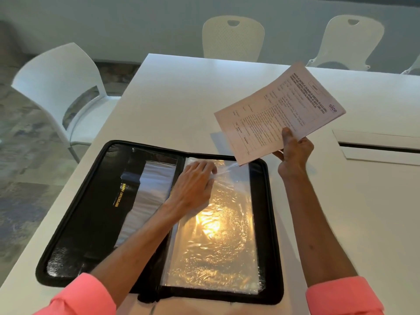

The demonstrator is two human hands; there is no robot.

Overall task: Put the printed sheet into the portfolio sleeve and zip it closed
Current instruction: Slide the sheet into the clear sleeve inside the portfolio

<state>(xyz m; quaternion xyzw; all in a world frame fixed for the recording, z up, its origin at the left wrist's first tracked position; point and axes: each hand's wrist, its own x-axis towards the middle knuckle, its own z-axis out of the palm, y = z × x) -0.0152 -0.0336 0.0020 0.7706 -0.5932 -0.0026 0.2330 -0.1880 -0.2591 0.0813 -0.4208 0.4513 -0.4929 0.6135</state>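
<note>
A black zip portfolio lies open on the white table, its left flap marked "IMPORTANT PAPER". A clear plastic sleeve fills its right half and glares with reflected light. My left hand rests on the sleeve's upper left part, fingers pinching the plastic near the top edge. My right hand holds the printed sheet by its near edge, tilted in the air above the portfolio's upper right corner. The sheet carries text and a "slice" logo.
A white chair stands at the table's left. Two cream chairs stand along the far side. A cable slot is set into the table at right.
</note>
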